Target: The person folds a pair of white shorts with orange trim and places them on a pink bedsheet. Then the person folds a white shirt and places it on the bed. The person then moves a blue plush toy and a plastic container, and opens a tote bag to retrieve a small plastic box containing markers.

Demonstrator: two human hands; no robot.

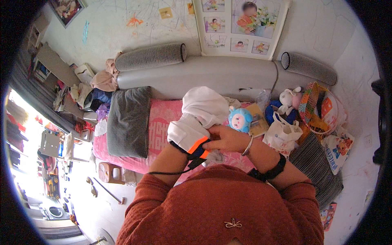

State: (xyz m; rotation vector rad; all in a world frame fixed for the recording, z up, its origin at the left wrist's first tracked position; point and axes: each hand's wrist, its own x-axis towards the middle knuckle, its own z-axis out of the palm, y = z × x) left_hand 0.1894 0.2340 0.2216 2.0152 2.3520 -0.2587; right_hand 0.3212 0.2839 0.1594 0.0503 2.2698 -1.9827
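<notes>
A white cloth garment with an orange stripe and dark navy edging was held up in front of the person's chest, above a bed with a pink patterned cover. The right hand pinched it at its lower right edge, the thumb lying by the orange stripe and the fingers curled in toward the fabric. The left hand was hidden in or under the folds at the end of the left forearm, so whether it was spread, pressed together or pinching could not be told.

A rounded, bulging white mass rose beyond the banded part and seemed to belong to the same piece. The cloth looked light, soft and limp, likely to sag and crease wherever it was not supported, with little risk of breaking and probably not slippery. The striped edge appeared the firmest place to take hold, as a thumb-and-finger pinch there would keep the layers together; the loose bulk would better suit a broad palm from beneath.

Just to the right of the bulk sat a blue plush toy with a pale pink face, near a white plastic carrier bag. A dark grey rectangular cushion lay to the left.
</notes>
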